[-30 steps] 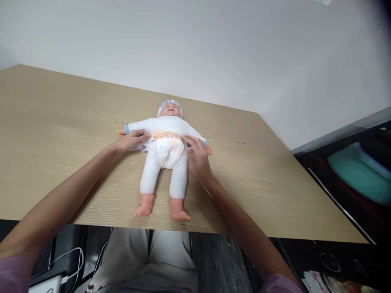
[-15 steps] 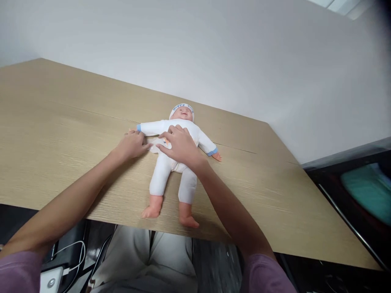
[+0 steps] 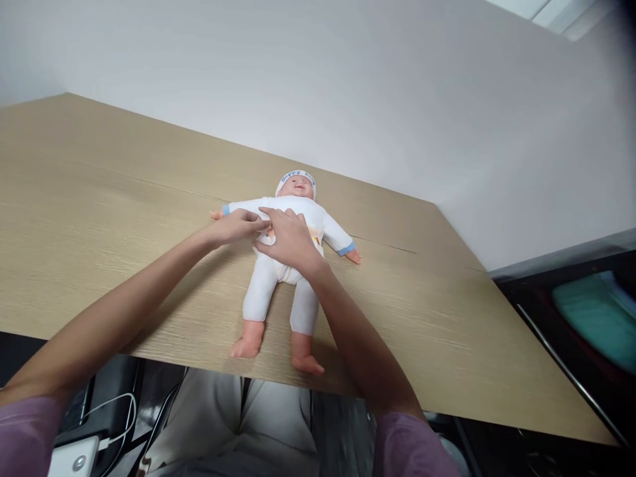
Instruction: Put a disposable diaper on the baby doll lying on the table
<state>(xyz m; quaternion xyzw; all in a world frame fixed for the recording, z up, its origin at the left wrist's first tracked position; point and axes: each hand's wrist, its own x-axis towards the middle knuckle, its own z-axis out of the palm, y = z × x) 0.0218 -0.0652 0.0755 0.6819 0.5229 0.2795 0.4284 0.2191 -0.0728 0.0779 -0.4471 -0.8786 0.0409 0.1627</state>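
A baby doll (image 3: 258,295) in a white suit with blue cuffs lies on its back, feet toward me. Around its waist is a white diaper (image 3: 317,236) with a small orange print, partly covered by my hands. My left hand (image 3: 237,226) is closed at the left side of the doll's belly, its fingertips pinching the side tab of the diaper against the front. Over the belly lies my right hand (image 3: 293,242), fingers and thumb spread, touching the diaper's front. The fingertips of both hands nearly meet.
The doll rests on a light wooden table (image 3: 149,225) that meets a pale wall (image 3: 318,86). At lower left, beneath the table edge, is a white device (image 3: 74,457) with a cable (image 3: 119,436). A dark object with a green panel (image 3: 593,318) stands at right.
My left hand has moved right from beside the doll, bringing the stretched diaper tab onto the belly. My right hand stays over the front, shifted only slightly.
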